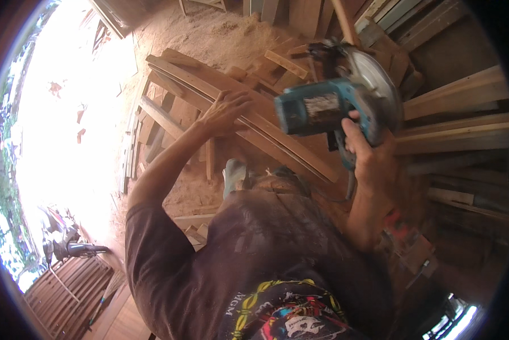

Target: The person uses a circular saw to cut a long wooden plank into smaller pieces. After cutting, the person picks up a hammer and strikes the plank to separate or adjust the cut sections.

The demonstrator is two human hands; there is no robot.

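My right hand (359, 141) is wrapped round the rear handle of a teal circular saw (317, 106), held up at the right of the long boards. The saw's round metal blade guard (376, 79) faces right, and a dark cord hangs down from the handle. My left hand (226, 112) rests with its fingers stretched out on a long wooden board (283, 136), which lies slantwise in front of me beside another board with a narrow dark gap between. What the saw's base touches, if anything, is hidden.
Wood offcuts (161, 116) lie under and left of the boards, on a sawdust-covered floor (209, 37). Stacked planks (458, 133) stick out at the right. A red tool (397, 226), blurred, sits below my right forearm. Bright daylight fills the left side, near a slatted wooden panel (67, 289).
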